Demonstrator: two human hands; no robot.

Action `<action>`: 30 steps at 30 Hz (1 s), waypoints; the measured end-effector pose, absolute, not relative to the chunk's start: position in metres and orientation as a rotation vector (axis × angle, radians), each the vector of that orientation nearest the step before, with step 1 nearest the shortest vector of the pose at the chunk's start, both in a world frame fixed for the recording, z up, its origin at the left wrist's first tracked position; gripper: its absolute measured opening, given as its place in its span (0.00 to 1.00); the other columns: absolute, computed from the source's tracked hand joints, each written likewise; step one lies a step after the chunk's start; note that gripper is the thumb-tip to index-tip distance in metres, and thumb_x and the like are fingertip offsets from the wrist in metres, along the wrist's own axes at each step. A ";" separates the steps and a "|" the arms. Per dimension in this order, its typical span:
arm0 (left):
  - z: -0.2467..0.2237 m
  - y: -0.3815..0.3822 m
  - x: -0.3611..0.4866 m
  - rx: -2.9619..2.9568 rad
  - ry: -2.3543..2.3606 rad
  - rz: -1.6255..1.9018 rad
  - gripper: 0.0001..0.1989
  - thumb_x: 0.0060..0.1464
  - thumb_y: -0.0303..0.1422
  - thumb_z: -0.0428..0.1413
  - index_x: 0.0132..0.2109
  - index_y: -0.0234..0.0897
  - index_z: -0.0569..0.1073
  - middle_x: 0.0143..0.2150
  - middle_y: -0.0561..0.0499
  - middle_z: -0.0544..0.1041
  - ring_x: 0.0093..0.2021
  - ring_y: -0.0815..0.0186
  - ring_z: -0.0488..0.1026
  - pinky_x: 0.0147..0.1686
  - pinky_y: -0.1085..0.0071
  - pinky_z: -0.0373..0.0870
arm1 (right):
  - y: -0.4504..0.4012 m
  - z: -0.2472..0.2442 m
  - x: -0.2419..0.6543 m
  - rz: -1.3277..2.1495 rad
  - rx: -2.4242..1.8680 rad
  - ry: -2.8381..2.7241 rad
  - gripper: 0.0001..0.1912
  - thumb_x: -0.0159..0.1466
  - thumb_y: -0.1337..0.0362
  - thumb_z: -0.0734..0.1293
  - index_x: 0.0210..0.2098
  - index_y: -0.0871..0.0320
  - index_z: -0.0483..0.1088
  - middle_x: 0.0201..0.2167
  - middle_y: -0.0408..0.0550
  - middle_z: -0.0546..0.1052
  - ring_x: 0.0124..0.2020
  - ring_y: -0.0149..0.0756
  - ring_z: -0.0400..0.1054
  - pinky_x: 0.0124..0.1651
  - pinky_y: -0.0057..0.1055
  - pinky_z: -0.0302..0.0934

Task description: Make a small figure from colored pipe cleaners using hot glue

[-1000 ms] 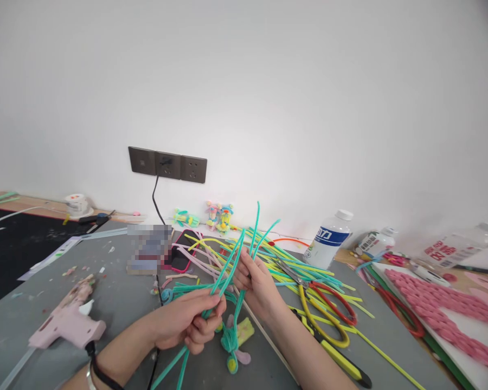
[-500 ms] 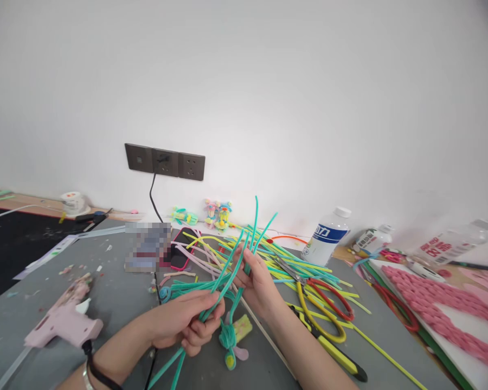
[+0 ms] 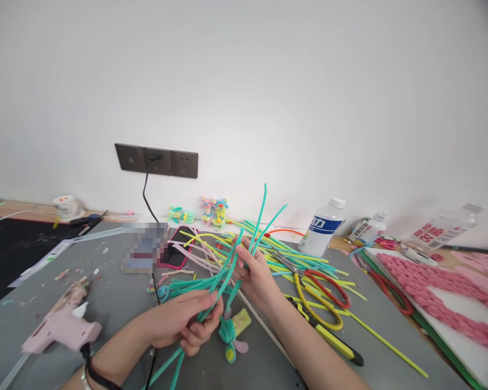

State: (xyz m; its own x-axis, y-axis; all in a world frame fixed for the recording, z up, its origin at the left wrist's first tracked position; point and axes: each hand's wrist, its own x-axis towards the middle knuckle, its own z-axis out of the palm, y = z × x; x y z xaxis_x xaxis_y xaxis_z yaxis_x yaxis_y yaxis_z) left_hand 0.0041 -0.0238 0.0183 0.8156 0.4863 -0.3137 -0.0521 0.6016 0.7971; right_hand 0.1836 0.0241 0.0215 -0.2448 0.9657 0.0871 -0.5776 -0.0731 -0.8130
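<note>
Several teal pipe cleaners (image 3: 226, 266) run through both hands above the grey table. My left hand (image 3: 191, 322) is closed around their lower part, with tails hanging below the palm. Higher up, my right hand (image 3: 252, 273) pinches teal strands whose free ends (image 3: 264, 211) stick up and spread apart. Beneath the hands lies a small figure of wound teal pipe cleaner (image 3: 228, 331) with a yellow piece and a pale pink piece on it. A teal bundle with a curled blue end (image 3: 163, 293) rests left of the fingers. The palms hide part of the strands.
A pink glue gun (image 3: 63, 325) lies at left. Scissors (image 3: 321, 292) with red and yellow handles and a yellow-black cutter (image 3: 335, 344) lie at right beside loose pipe cleaners (image 3: 309, 262). A bottle (image 3: 322, 227), a phone (image 3: 179, 248) and small figures (image 3: 214, 211) stand or lie farther back.
The upper ends of the strands in my right hand have shifted slightly right and up. My left hand keeps its hold; the whole view has turned a little.
</note>
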 end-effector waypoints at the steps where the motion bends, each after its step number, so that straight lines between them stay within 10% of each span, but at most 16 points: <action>1: 0.018 -0.024 0.004 0.880 0.543 0.332 0.19 0.62 0.51 0.49 0.34 0.39 0.62 0.20 0.62 0.52 0.16 0.76 0.41 0.16 0.78 0.43 | 0.024 0.022 0.184 1.618 -0.592 -0.915 0.18 0.54 0.56 0.74 0.35 0.55 0.64 0.14 0.29 0.59 0.12 0.19 0.38 0.18 0.24 0.34; 18: 0.016 -0.024 0.005 0.904 0.538 0.340 0.19 0.63 0.49 0.48 0.34 0.38 0.63 0.20 0.61 0.59 0.14 0.77 0.47 0.16 0.80 0.52 | 0.026 0.018 0.182 1.397 -0.662 -0.989 0.17 0.55 0.54 0.74 0.32 0.55 0.64 0.14 0.28 0.51 0.14 0.22 0.38 0.20 0.27 0.36; 30: 0.025 -0.024 0.005 0.899 0.510 0.277 0.19 0.65 0.47 0.46 0.31 0.39 0.58 0.19 0.61 0.49 0.17 0.75 0.38 0.16 0.78 0.38 | 0.029 0.013 0.184 1.433 -0.685 -1.054 0.17 0.54 0.52 0.75 0.30 0.59 0.70 0.13 0.29 0.51 0.14 0.20 0.37 0.20 0.27 0.33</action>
State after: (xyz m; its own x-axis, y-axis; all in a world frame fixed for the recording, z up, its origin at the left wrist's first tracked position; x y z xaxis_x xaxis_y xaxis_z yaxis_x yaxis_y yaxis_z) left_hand 0.0049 -0.0235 0.0251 0.8471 0.4355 -0.3047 -0.0191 0.5979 0.8013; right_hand 0.1837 0.0288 0.0127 -0.1574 0.9740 0.1628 -0.4461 0.0770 -0.8917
